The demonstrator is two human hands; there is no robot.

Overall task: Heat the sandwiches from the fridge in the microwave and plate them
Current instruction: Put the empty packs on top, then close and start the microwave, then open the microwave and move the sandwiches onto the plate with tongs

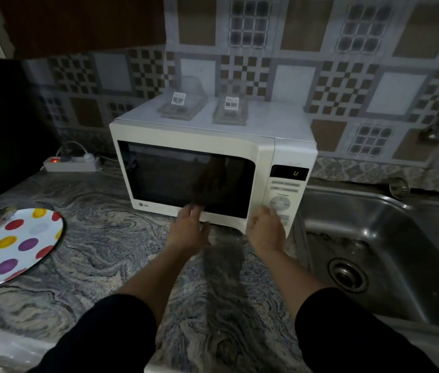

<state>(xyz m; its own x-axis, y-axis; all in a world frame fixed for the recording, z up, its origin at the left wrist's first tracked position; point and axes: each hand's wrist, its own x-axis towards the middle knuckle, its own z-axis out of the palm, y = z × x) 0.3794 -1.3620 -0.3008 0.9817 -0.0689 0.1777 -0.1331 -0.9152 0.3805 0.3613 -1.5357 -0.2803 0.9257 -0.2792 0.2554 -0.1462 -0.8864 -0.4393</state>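
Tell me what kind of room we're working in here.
Most likely a home kitchen: a white microwave stands on a marbled stone counter, a steel sink sits right beside it, and patterned tiles cover the wall behind.

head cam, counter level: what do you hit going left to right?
Polka-dot plate → power strip → microwave → steel sink. The hands sit in front of the microwave: left hand, then right hand.
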